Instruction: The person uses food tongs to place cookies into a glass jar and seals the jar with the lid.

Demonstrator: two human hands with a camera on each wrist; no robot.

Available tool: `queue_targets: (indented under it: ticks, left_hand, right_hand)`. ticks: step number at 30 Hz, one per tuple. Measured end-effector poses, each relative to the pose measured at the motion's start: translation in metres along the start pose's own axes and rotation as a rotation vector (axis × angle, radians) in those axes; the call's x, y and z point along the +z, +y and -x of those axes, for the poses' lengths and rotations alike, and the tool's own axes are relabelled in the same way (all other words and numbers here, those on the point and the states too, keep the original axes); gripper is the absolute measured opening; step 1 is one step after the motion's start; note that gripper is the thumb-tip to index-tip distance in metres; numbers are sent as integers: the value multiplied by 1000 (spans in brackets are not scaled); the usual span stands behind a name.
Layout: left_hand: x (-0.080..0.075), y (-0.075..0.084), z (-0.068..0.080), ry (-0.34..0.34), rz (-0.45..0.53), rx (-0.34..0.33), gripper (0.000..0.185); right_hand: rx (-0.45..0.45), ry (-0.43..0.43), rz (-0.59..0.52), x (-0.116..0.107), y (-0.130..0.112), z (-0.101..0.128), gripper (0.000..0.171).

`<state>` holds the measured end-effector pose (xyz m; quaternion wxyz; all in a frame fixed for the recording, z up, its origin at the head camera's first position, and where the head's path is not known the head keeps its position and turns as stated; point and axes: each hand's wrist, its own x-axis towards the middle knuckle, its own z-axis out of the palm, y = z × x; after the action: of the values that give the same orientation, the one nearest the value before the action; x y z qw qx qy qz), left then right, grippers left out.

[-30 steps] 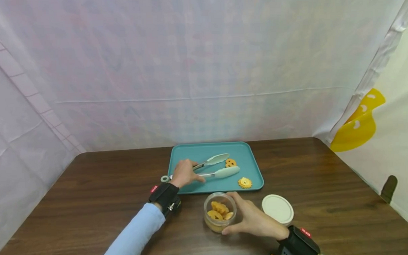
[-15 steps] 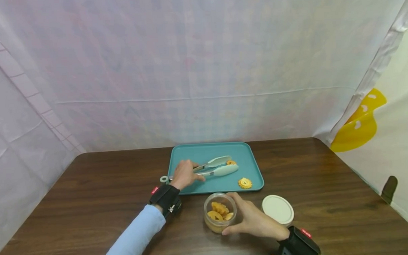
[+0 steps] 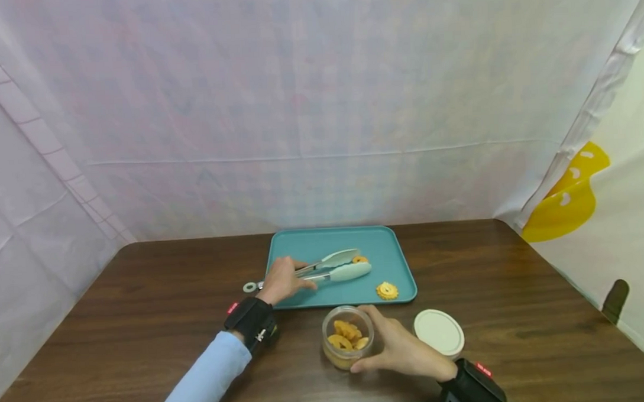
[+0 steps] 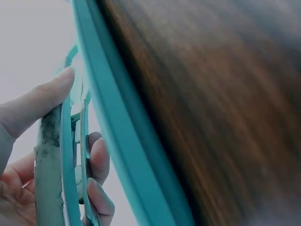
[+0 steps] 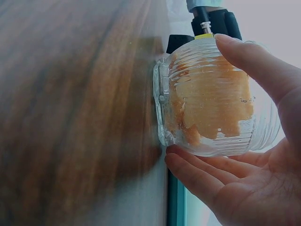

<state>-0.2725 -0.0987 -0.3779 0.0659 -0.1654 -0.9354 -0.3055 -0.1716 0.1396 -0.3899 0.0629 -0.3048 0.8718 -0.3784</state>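
Note:
My left hand (image 3: 283,280) grips pale green tongs (image 3: 332,267) over the teal tray (image 3: 323,240); the tong tips are closed around an orange cookie (image 3: 359,259). In the left wrist view my thumb and fingers (image 4: 96,160) squeeze the tong arms (image 4: 66,160) beside the tray rim (image 4: 117,141). A second, flower-shaped cookie (image 3: 386,290) lies at the tray's front right. My right hand (image 3: 398,346) holds a ribbed glass jar (image 3: 348,336) of cookies on the table; in the right wrist view the jar (image 5: 211,113) sits in my curled fingers.
A round cream lid (image 3: 438,330) lies on the brown table right of the jar. A small white ring (image 3: 248,287) lies left of the tray. Pale cloth walls surround the table; a yellow shape (image 3: 567,198) hangs at right.
The tongs have closed on the orange cookie and my left hand has drawn back slightly to the left. The right hand and the jar have stayed put.

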Motion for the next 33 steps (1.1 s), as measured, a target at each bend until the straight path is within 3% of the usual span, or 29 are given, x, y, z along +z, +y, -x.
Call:
queue_targets:
  ticks: [12,18,24,33]
  left_hand:
    - [-22,-17,16,-15,-2,-4,52]
    - [-34,-28,27,-52,43,72,51]
    - [-49,-36,38,-111,88,97,55]
    - [-66,-43,50,-101,85,171,58]
  right_hand:
    - [-6,-3,-5,-1,0,1,78]
    - [-3,-9,-6,-1,0,1,78]
    - [14,-31,-33,-1,-1,1,79]
    - [-2,-23,-18,-1,0,2,79]
